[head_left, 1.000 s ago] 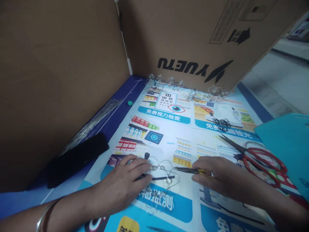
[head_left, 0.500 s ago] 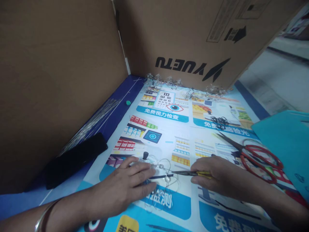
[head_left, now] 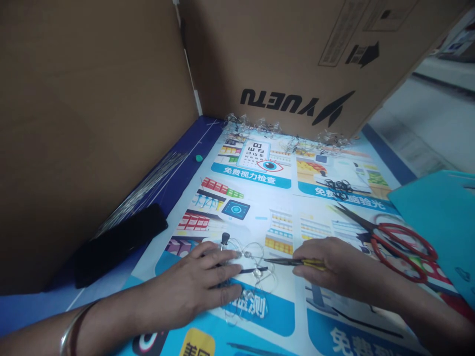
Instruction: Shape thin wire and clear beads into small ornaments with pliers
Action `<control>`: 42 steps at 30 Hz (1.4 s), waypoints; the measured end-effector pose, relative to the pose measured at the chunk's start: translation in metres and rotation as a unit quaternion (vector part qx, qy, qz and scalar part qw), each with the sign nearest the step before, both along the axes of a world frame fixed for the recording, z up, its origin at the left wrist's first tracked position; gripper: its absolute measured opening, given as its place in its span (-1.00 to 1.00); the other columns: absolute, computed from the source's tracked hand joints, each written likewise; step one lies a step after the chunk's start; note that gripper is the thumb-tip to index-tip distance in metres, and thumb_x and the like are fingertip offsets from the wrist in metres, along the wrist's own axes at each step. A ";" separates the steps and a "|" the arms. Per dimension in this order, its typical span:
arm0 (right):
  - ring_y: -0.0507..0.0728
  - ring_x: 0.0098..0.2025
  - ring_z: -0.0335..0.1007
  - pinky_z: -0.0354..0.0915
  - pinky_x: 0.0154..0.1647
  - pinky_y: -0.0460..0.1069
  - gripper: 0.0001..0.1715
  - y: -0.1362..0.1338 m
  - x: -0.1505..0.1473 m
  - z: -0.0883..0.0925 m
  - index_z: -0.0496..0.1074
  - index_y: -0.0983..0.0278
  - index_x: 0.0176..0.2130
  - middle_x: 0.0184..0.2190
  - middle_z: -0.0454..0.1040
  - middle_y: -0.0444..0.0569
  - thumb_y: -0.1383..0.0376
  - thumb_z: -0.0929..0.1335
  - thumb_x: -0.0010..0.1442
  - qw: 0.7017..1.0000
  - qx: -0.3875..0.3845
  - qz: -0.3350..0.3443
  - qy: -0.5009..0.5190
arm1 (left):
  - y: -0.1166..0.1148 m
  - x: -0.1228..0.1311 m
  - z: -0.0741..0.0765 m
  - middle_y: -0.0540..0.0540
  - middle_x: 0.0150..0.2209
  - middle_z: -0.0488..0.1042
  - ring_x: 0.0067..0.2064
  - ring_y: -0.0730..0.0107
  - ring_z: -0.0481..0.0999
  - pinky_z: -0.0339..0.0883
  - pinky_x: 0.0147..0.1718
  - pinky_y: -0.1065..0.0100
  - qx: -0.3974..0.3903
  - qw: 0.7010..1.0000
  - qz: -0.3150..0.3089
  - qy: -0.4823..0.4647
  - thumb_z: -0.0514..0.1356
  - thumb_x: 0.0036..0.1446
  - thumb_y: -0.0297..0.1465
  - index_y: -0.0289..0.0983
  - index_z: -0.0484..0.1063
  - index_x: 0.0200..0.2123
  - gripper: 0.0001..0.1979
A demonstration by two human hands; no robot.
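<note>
My left hand (head_left: 200, 284) lies with its fingers stretched out and apart, the fingertips resting on a piece of looped silvery wire (head_left: 256, 253). Small clear beads (head_left: 247, 254) sit among the loops, and a dark thin strip (head_left: 254, 270) crosses them. By the index finger a small black-topped object (head_left: 224, 239) sticks up; its lower part is partly hidden. My right hand (head_left: 326, 259) is closed around needle-nose pliers (head_left: 284, 261) with yellow handles. Their pointed tip reaches the right side of the wire loops; whether it touches them I cannot tell.
Red-handled scissors (head_left: 403, 244) lie to the right, beside a turquoise sheet (head_left: 438, 212). On the left are a black flat object (head_left: 120, 247) and a bundle of straight wires (head_left: 144, 190). Wire pieces (head_left: 260, 126) line the foot of the cardboard wall (head_left: 282, 59). Black coils (head_left: 338, 186) lie nearer.
The pliers' tip has risen slightly in the picture. My left fingers have shifted a little to the right over the wire. The view has moved slightly.
</note>
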State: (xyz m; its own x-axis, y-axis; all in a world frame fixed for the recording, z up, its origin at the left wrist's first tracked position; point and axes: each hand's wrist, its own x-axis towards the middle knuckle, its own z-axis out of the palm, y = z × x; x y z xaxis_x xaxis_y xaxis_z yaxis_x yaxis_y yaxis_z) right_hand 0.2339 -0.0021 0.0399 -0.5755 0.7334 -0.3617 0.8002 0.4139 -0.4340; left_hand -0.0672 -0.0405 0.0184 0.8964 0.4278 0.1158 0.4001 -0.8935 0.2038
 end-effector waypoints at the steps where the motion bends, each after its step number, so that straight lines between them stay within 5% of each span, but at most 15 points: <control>1: 0.12 -0.33 0.39 0.24 -0.34 -0.05 -0.75 0.000 -0.001 0.000 0.48 0.18 -0.31 -0.34 0.52 -0.09 0.18 0.25 0.15 1.000 -0.001 0.002 -0.001 | 0.000 0.000 0.000 -0.03 0.10 0.34 0.21 0.19 0.14 0.00 0.10 0.11 -0.003 1.000 -0.001 0.002 0.06 0.20 -0.52 -0.12 0.30 0.05 -0.64; 28: 0.18 -0.25 0.42 0.27 -0.26 0.01 -0.69 -0.002 -0.005 -0.003 0.49 0.18 -0.26 -0.29 0.52 -0.05 0.20 0.20 0.19 0.999 0.025 0.022 -0.016 | -0.002 0.001 -0.003 -0.02 0.06 0.37 0.19 0.16 0.15 0.06 0.09 0.12 0.001 1.000 0.016 -0.010 0.08 0.20 -0.49 -0.13 0.32 0.03 -0.66; 42: 0.14 -0.29 0.42 0.28 -0.36 -0.06 -0.58 -0.017 0.020 -0.002 0.45 0.10 -0.15 -0.25 0.51 -0.10 -0.05 0.23 0.15 0.997 -0.040 -0.066 0.014 | -0.005 -0.003 -0.010 -0.06 0.11 0.31 0.15 0.09 0.18 0.04 0.07 0.03 0.026 1.000 0.013 0.010 0.04 0.24 -0.41 -0.12 0.28 0.06 -0.68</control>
